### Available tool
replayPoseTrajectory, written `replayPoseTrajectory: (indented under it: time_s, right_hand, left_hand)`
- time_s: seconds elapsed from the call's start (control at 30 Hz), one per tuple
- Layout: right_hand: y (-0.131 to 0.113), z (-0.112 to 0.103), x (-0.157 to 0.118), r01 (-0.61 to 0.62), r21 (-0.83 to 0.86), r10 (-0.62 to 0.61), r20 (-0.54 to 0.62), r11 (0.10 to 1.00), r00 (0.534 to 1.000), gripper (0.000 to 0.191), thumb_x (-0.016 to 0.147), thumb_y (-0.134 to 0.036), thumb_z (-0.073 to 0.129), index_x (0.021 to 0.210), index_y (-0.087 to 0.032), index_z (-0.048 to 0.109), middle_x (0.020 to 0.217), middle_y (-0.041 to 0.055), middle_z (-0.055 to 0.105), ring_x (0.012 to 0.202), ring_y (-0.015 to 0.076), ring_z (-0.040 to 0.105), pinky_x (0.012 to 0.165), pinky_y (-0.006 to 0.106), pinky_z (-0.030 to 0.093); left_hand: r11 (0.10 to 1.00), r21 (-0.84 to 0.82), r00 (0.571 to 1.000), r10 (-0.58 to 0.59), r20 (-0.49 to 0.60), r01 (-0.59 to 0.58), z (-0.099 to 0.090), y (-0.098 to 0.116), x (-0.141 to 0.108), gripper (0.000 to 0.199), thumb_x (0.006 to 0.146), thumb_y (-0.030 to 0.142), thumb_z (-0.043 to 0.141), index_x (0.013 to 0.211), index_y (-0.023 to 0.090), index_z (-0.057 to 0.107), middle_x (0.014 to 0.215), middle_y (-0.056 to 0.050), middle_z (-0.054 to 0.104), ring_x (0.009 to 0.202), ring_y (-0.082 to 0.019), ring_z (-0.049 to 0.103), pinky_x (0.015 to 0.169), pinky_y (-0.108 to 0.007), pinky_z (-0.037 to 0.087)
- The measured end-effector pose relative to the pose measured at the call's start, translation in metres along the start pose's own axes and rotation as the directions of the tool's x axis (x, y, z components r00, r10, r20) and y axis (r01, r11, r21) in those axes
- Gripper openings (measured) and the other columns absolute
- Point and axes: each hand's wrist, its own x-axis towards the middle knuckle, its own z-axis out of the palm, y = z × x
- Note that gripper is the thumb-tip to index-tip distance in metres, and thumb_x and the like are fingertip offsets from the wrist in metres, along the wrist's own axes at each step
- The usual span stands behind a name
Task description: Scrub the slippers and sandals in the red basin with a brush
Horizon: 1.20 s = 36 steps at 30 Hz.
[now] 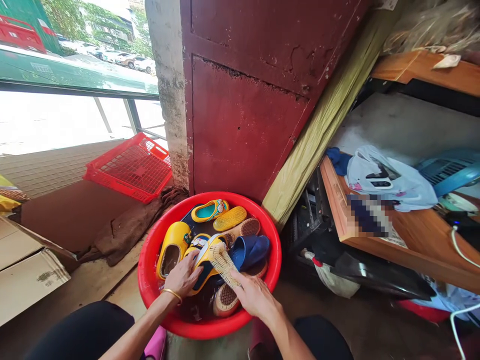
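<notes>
A red basin [275, 250] holds water and several shoes. My left hand [183, 275] is closed on a yellow and navy slipper [202, 267] near the basin's middle. In my right hand [255, 295] is a pale bristled brush [223, 262], its head over the slipper's upper. A blue slipper [252, 251] lies just right of the brush. Yellow clogs [174, 245] sit at the basin's left, and a teal-lined yellow shoe [206, 212] rests at the back beside a yellow sole [230, 219]. Below the brush is a brown-soled shoe [226, 300].
Behind the basin stands a dark red door [240, 125]. A red crate [129, 167] and brown cloth [120, 232] lie at left, near cardboard [30, 285]. A wooden shelf [420, 225] with plastic bags is at right. My knees flank the basin.
</notes>
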Motion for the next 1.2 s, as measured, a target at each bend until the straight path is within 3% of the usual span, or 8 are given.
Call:
replayPoseTrajectory:
  time_s: [0.1,0.17,0.3,0.43,0.53,0.63,1.0,1.2]
  right_hand:
    - [-0.002,-0.016,-0.004,0.037,0.126,-0.046,0.073,0.991,0.996,0.047,0.093,-0.026,0.049,0.137,-0.034,0.064,0.119,0.0026,0.075,0.099,0.0212,0.072,0.085,0.029,0.055]
    - [-0.003,-0.027,-0.007,0.010,0.224,-0.043,0.141,0.974,0.989,0.047,0.092,-0.026,0.048,0.135,-0.035,0.065,0.108,0.0007,0.077,0.071,0.0161,0.072,0.067,0.024,0.055]
    - [0.004,-0.041,-0.010,-0.158,0.332,0.049,0.313,0.930,0.948,0.048,0.093,-0.030,0.048,0.140,-0.034,0.061,0.089,-0.0017,0.077,0.037,0.0057,0.051,0.040,0.015,0.040]
    - [0.013,-0.045,-0.004,-0.185,0.332,0.103,0.249,0.925,0.963,0.052,0.095,-0.034,0.049,0.146,-0.030,0.055,0.093,0.0009,0.078,0.050,0.0117,0.063,0.048,0.020,0.051]
    - [0.014,-0.038,0.005,-0.111,0.253,0.090,0.092,0.961,0.992,0.049,0.095,-0.031,0.050,0.143,-0.029,0.059,0.118,0.0049,0.076,0.088,0.0205,0.075,0.077,0.029,0.059]
    - [0.013,-0.024,0.014,-0.093,0.127,0.084,0.074,0.988,0.994,0.050,0.094,-0.026,0.053,0.143,-0.034,0.058,0.128,0.0024,0.072,0.113,0.0243,0.070,0.095,0.032,0.053]
    - [0.004,0.000,0.040,-0.053,-0.149,0.064,0.076,0.987,0.995,0.054,0.098,-0.025,0.047,0.151,-0.035,0.047,0.116,0.0074,0.076,0.105,0.0267,0.072,0.089,0.034,0.052]
    - [0.005,-0.016,0.027,-0.097,-0.115,0.113,0.138,0.989,0.984,0.053,0.096,-0.028,0.050,0.148,-0.040,0.051,0.114,0.0037,0.077,0.104,0.0279,0.073,0.086,0.034,0.052]
  left_hand:
    - [0.997,-0.044,0.998,-0.055,0.026,0.056,0.002,0.000,0.000,0.041,0.086,0.042,0.048,0.122,0.026,0.060,0.114,-0.008,0.075,0.107,-0.029,0.070,0.092,-0.038,0.050]
    - [0.988,-0.122,0.995,-0.094,0.037,0.098,0.001,-0.003,0.003,0.048,0.084,0.049,0.047,0.123,0.024,0.062,0.099,-0.007,0.075,0.097,-0.029,0.071,0.085,-0.037,0.052]
    - [0.923,-0.347,0.986,-0.164,0.040,0.168,-0.002,-0.010,0.009,0.058,0.076,0.057,0.054,0.119,0.020,0.066,0.073,-0.001,0.068,0.079,-0.026,0.070,0.074,-0.034,0.054]
    - [0.821,-0.529,0.975,-0.204,0.084,0.217,-0.002,-0.007,0.009,0.067,0.071,0.060,0.062,0.122,0.017,0.067,0.081,-0.002,0.074,0.085,-0.027,0.072,0.079,-0.035,0.057]
    - [0.839,-0.527,0.991,-0.100,0.091,0.133,0.000,-0.001,0.002,0.070,0.074,0.062,0.062,0.126,0.016,0.068,0.098,-0.007,0.079,0.096,-0.030,0.073,0.086,-0.038,0.057]
    - [0.880,-0.474,0.996,0.020,0.091,0.025,0.001,0.001,-0.004,0.067,0.079,0.060,0.060,0.128,0.017,0.069,0.117,-0.009,0.078,0.111,-0.031,0.070,0.097,-0.040,0.055]
    - [0.954,-0.051,0.955,0.296,-0.011,-0.296,0.009,-0.015,-0.010,0.054,0.093,0.049,0.046,0.137,0.024,0.064,0.119,-0.012,0.077,0.110,-0.029,0.072,0.098,-0.041,0.055]
    - [0.982,-0.044,0.980,0.178,-0.094,-0.183,0.008,-0.010,-0.011,0.052,0.095,0.048,0.041,0.132,0.023,0.067,0.113,-0.009,0.078,0.105,-0.025,0.074,0.090,-0.034,0.057]
